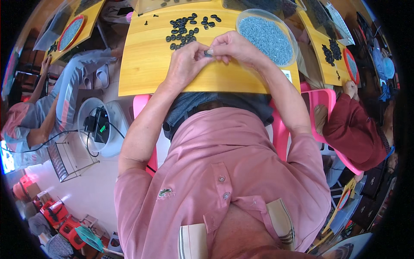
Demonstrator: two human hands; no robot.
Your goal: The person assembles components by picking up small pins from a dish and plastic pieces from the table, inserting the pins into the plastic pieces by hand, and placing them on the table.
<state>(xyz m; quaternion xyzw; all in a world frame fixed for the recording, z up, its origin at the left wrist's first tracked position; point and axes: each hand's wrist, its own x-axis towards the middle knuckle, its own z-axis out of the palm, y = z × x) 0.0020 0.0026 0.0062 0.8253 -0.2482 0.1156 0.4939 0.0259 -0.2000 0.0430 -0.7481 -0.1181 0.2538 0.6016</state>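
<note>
Both hands meet over the near half of the yellow wooden table point(144, 69). My left hand point(186, 62) is closed, its thumb and fingertips around a small dark part point(208, 53). Against that same part press the pinched fingertips of my right hand point(233, 46); whether they also hold a tiny piece is hidden. Just beyond my left hand lie several small black oval parts point(174, 38) with holes, loosely heaped. To the right of my right hand, a round clear tub point(295, 55) is filled with small silvery-blue screws, as far as their size shows.
A few tiny dark pieces point(145, 23) lie at the far left of the table. Clear bins point(161, 4) stand along its far edge. Other people sit at yellow tables on both sides. Left on the floor is a clear bucket point(82, 113) with black electrical gear and cables.
</note>
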